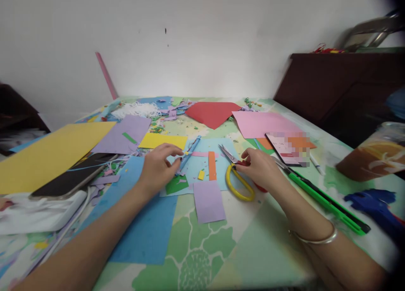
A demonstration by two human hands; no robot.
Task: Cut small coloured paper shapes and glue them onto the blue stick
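Note:
My left hand (161,166) is beside a blue pen (191,149), its fingers curved and apart, the tips at or very near the pen's side. My right hand (257,166) pinches scissors (239,194) near the pivot; they have one yellow and one red handle, and the blades point away, slightly parted. Between the hands is a light-blue sheet (226,149) with an orange strip (211,165), a pink strip (202,154), a small yellow piece (201,175) and a dark-green piece (175,184). A lilac rectangle (209,202) overlaps its near edge.
To the left lie a blue sheet (142,236), a dark phone (74,175) and yellow paper (60,145). Red paper (212,112) and scraps line the back. At right are a green-handled cutter (325,200), another phone (281,149), a drink cup (367,158) and a dark-blue object (375,204).

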